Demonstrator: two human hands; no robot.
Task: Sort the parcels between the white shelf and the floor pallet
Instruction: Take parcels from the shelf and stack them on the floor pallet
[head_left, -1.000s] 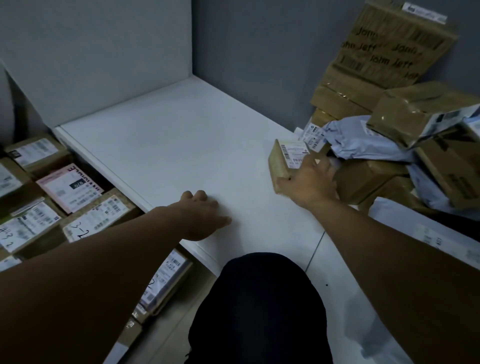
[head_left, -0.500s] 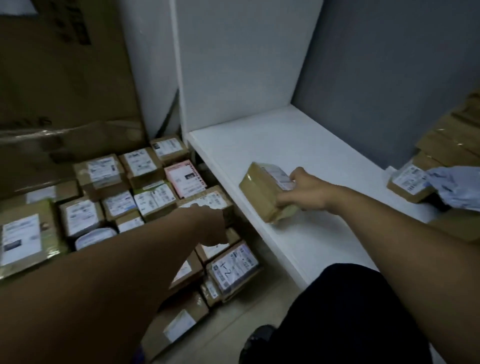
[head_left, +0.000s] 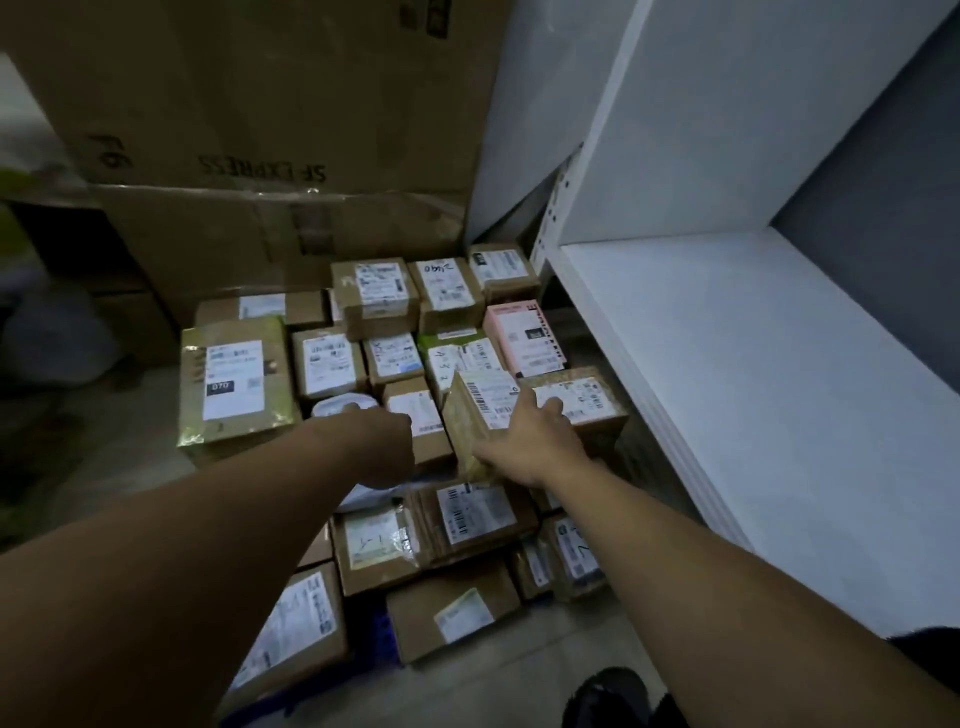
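My right hand (head_left: 535, 441) grips a small brown parcel (head_left: 475, 410) with a barcode label and holds it tilted over the heap of parcels on the floor pallet (head_left: 384, 636). It hangs just left of a labelled box (head_left: 587, 402) beside the shelf. My left hand (head_left: 382, 444) reaches down among the parcels near a white round packet (head_left: 340, 405); its fingers are turned away and hidden. The white shelf (head_left: 753, 364) on the right shows a bare board.
Several labelled cardboard parcels crowd the floor, among them a pink one (head_left: 522, 335) and a larger green-taped one (head_left: 231, 382). Big cardboard cartons (head_left: 270, 130) stand behind them. A dark shoe (head_left: 608, 699) is on the floor at the bottom right.
My right hand has carried the small parcel off the shelf leftwards and down over the floor heap. My left hand left the shelf edge and reached into the parcels. The view has swung left.
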